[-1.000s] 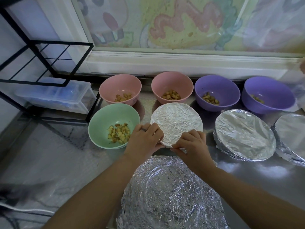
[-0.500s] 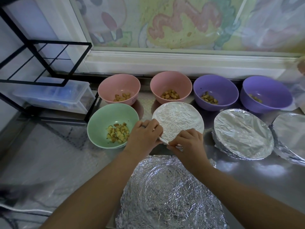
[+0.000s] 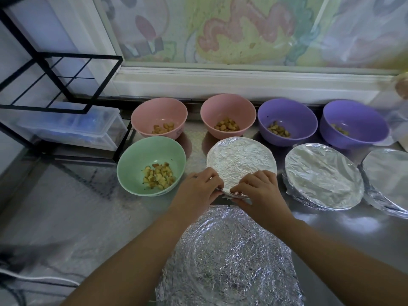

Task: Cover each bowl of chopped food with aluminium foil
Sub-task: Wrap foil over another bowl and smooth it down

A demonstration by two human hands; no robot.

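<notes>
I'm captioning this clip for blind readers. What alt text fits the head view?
Both hands, left hand and right hand, press foil around the near rim of a covered bowl on a steel counter. One green bowl, two pink and two purple bowls of chopped food stand uncovered.

**What the frame leaves out**

The rightmost round foil-covered bowl [image 3: 388, 186] runs off the right edge. The crinkled sheet of aluminium foil [image 3: 229, 261] nearest the camera is cut by the bottom edge. Foil hides the contents of the round foil-wrapped middle bowl [image 3: 240, 160]; fingers cover its near rim.
</notes>
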